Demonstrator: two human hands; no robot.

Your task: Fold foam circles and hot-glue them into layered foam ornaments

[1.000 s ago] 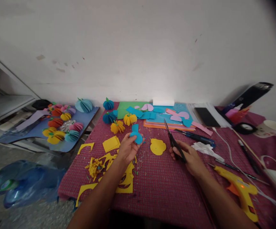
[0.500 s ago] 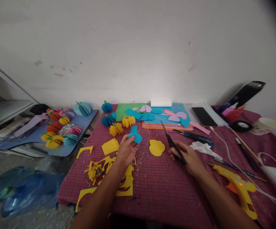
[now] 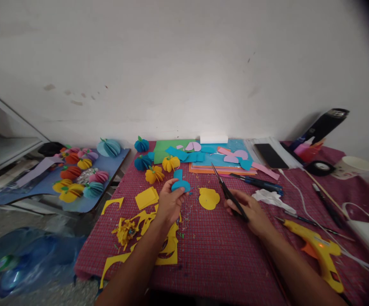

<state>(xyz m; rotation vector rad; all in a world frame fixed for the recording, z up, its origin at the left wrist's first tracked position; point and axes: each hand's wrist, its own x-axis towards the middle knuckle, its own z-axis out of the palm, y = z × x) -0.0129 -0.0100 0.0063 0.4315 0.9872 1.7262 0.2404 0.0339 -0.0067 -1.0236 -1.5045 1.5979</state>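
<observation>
My left hand (image 3: pixel 171 202) pinches a blue paper piece (image 3: pixel 180 185) between thumb and fingers; it has a rounded lower part and a narrower strip above. Black-handled scissors (image 3: pixel 231 195) rest in my closed right hand (image 3: pixel 246 212), their slim pointed blades together and aimed up and left, apart from the blue paper. Between my hands lies a yellow rounded paper cutout (image 3: pixel 209 199). Yellow paper scraps (image 3: pixel 168 244) spread under and beside my left forearm, near a stack of yellow paper (image 3: pixel 146 197).
Paper pumpkins (image 3: pixel 171 163) stand behind my left hand, and more sit on a blue side table (image 3: pixel 85 204). Coloured sheets (image 3: pixel 171 146) lie along the wall. To the right are a phone (image 3: pixel 271 156), a utility knife (image 3: pixel 261 182), a yellow glue gun (image 3: pixel 315 244) and a paper cup (image 3: pixel 352 167).
The blue paper has tilted in my left fingers, its rounded part now looking flatter and lower. My right hand keeps the scissors in nearly the same place. The view has shifted slightly.
</observation>
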